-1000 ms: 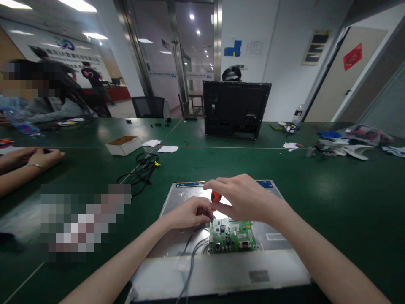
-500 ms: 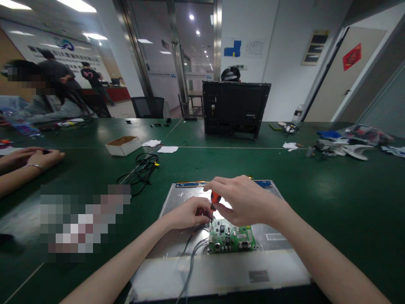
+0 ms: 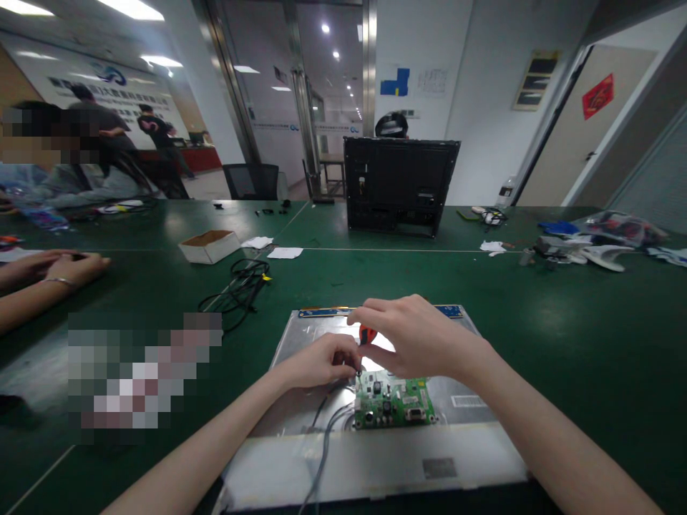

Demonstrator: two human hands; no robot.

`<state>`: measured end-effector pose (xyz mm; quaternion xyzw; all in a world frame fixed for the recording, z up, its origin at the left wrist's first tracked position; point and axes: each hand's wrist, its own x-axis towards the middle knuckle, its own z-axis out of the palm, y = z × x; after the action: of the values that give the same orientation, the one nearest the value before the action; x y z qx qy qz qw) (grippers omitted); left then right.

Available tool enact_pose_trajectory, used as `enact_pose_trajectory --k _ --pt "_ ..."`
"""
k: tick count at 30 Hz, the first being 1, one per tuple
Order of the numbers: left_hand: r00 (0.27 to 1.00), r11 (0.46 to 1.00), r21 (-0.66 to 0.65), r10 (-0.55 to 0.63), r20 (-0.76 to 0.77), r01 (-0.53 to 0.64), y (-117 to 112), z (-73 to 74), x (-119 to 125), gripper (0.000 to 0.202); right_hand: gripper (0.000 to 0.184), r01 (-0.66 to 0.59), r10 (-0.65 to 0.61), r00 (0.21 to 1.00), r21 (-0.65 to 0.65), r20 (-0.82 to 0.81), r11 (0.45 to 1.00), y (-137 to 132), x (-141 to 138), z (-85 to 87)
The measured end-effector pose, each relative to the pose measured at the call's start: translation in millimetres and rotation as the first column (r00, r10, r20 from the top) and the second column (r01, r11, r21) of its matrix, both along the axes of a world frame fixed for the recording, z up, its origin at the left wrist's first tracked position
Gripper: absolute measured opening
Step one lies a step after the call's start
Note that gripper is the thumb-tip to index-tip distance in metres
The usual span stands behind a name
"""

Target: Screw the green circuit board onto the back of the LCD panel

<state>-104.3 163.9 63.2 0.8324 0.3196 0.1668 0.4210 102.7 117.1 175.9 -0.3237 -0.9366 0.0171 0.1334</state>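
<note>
Green table bears cables, 1 box; right grip clasps screwdriver, left grip unclear.

Set in an office, identifiable by wall lettering, glass doors and mesh chair; doubles as electronics workshop, per circuit board.

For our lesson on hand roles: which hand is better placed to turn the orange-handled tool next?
Probably the right hand: it holds the orange-handled tool from above, near the far left corner of the circuit board. The left hand is lower, beside the tool, seemingly suited to steadying.
</note>
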Motion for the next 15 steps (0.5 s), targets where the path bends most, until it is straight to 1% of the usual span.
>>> enact_pose_trajectory --k 4,7,10,15 --pt "1.000 0.999 -0.039 0.015 -0.017 -0.015 -0.6 1.3 1.0 0.009 0.026 -0.013 0.012 1.000 -0.028 -0.018 1.000 -1.6 0.7 0.4" --pt "1.000 0.998 -0.052 0.018 -0.022 -0.019 -1.1 1.8 1.4 0.005 0.023 0.001 -0.001 1.000 -0.010 -0.014 1.000 -0.6 -0.1 -0.8" --pt "1.000 0.999 -0.030 0.013 -0.006 -0.013 -1.1 2.2 1.2 0.007 0.021 0.012 -0.012 1.000 0.013 -0.004 1.000 0.9 -1.1 -1.8" --pt "1.000 1.000 0.014 0.001 -0.008 -0.001 0.0 1.8 0.1 0.008 0.015 0.010 -0.010 1.000 0.004 0.006 1.000 0.2 -0.8 -0.9"
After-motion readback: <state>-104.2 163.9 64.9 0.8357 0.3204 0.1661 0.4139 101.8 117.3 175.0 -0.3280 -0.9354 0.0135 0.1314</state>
